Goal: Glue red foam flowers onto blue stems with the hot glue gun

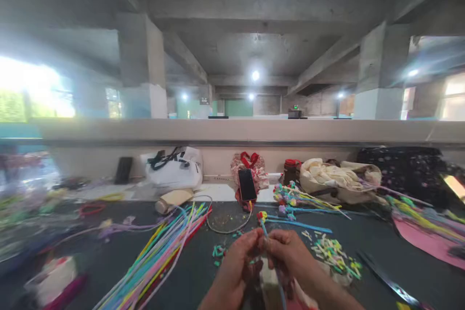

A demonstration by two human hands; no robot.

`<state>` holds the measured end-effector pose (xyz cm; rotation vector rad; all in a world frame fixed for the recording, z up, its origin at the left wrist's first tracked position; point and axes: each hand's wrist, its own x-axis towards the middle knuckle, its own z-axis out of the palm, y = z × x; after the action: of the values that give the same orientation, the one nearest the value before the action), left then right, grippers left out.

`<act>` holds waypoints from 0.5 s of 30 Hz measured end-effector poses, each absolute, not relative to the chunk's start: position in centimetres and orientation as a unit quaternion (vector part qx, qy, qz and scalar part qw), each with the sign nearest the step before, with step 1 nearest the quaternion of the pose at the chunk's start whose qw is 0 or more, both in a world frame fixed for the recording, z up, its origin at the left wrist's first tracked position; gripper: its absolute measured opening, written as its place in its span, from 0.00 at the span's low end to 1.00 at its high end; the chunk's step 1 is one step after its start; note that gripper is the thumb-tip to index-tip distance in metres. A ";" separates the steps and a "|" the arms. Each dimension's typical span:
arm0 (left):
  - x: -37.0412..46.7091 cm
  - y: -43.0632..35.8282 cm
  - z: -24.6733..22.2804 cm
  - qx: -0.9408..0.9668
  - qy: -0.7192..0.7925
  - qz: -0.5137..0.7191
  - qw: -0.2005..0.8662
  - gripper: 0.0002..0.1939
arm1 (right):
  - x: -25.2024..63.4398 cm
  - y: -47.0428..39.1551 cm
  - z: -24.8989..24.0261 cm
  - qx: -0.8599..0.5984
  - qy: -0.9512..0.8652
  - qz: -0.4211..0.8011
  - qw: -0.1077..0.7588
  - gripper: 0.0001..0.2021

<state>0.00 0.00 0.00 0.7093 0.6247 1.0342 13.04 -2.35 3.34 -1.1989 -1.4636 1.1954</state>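
Both hands meet low in the middle of the view, above the dark table. Between them a light blue pipe cleaner (pixel 264 229) stands nearly upright, with a small red and yellow bloom (pixel 261 216) at its top. My left hand (pixel 238 259) is closed, its fingertips pinching the stem from the left. From the right, my right hand (pixel 290 249) grips the same stem with thumb and fingers just below the bloom. The stem's lower end runs down past my right hand. Small green cut pieces (pixel 218 252) lie beside my left hand; a pile of multicoloured pieces (pixel 332 252) lies right of my right hand.
A bundle of coloured pipe cleaners (pixel 160 256) lies at left. Behind the hands are several stemmed blooms (pixel 290 194) and a propped phone (pixel 247 185). A white bag (pixel 178 167) and a cream cloth bag (pixel 337 179) stand farther back. A long metal tool (pixel 392 285), blurred, lies right.
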 end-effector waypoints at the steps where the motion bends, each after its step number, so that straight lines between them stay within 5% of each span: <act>1: -0.3 0.2 0.1 0.330 0.291 0.482 0.758 0.14 | 13.4 -2.1 2.9 -0.484 -0.596 0.466 0.439 0.17; 15: -1.4 -0.2 2.4 0.314 0.388 0.543 0.676 0.11 | 14.9 -2.3 1.3 -0.468 -0.630 0.433 0.443 0.16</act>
<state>-1.40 -0.23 2.45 0.7053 0.8725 1.2206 14.87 -2.34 1.27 -1.1604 -1.5640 1.0752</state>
